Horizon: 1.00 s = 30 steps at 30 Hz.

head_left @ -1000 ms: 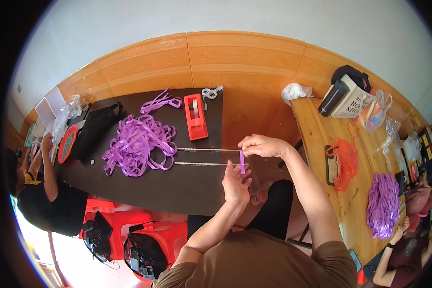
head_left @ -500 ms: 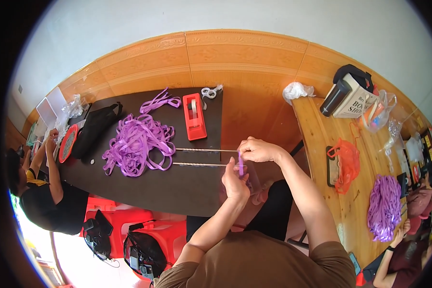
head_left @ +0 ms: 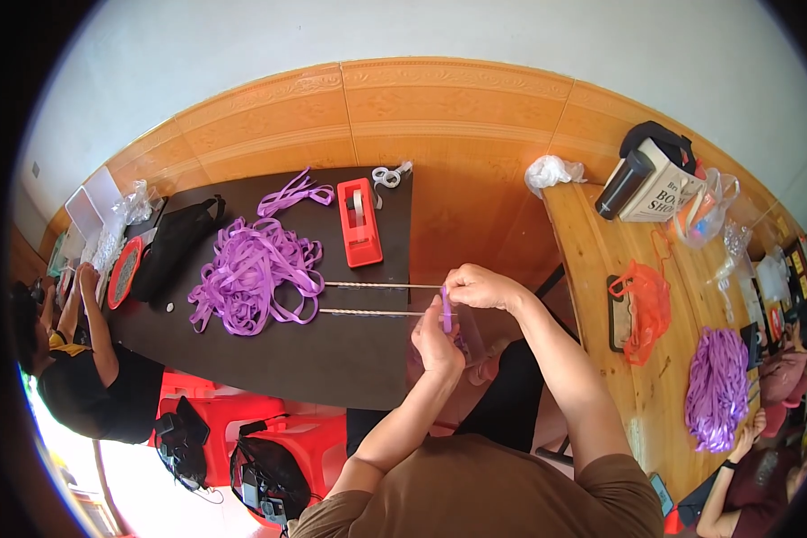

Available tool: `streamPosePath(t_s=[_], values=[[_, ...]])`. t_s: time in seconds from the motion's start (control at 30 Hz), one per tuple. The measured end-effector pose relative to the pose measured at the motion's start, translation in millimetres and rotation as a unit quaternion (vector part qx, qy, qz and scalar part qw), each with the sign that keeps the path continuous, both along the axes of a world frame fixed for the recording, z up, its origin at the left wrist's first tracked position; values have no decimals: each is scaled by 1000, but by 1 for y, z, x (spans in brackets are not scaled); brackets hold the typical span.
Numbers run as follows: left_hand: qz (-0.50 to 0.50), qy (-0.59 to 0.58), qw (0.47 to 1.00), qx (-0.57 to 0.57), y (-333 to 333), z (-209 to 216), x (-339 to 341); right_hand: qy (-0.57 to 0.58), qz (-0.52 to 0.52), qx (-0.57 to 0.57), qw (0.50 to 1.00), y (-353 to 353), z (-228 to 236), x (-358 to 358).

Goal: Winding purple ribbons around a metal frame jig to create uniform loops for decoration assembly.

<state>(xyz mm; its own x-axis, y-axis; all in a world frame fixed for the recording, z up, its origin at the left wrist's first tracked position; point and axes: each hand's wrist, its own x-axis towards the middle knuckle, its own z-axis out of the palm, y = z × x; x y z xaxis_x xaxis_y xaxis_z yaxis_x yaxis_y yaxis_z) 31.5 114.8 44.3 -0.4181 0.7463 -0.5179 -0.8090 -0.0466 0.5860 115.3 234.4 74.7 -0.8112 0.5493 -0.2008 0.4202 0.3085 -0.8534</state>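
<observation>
A short purple ribbon strip (head_left: 446, 316) spans the free ends of two thin, partly twisted rods, the upper rod (head_left: 377, 285) and the lower rod (head_left: 372, 313), which jut past the dark table's right edge. My right hand (head_left: 481, 288) pinches the strip's upper part by the upper rod. Just below, my left hand (head_left: 437, 343) has its thumb and fingers closed on the strip by the lower rod. My fingers partly hide both rod tips. On the dark table, a tangled heap of purple ribbon (head_left: 251, 273) lies to the left of the rods.
A red tape dispenser (head_left: 360, 242) and scissors (head_left: 386, 177) are at the dark table's back right. A clear plastic container (head_left: 472, 336) is below my hands. The wooden table (head_left: 592, 359) at right bears a red plastic bag (head_left: 646, 309) and a purple ribbon bundle (head_left: 717, 386). A person (head_left: 99, 394) works at far left.
Both hands keep their grip on the ribbon, with only slight finger shifts. At the far left, the other person's hands have moved a little. The whole view has shifted slightly.
</observation>
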Motion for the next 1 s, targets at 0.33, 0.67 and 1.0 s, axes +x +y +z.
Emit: streamPosePath(t_s=[0.33,0.67,1.0], values=[[46,62,994,80,10,-21,0,-68,-34,36,996,-10,25,2],[36,71,995,58,11,-17,1,132,-250,-132,950,-15,-1,17],[34,64,996,59,11,-19,-1,222,-176,-183,942,-31,-22,29]])
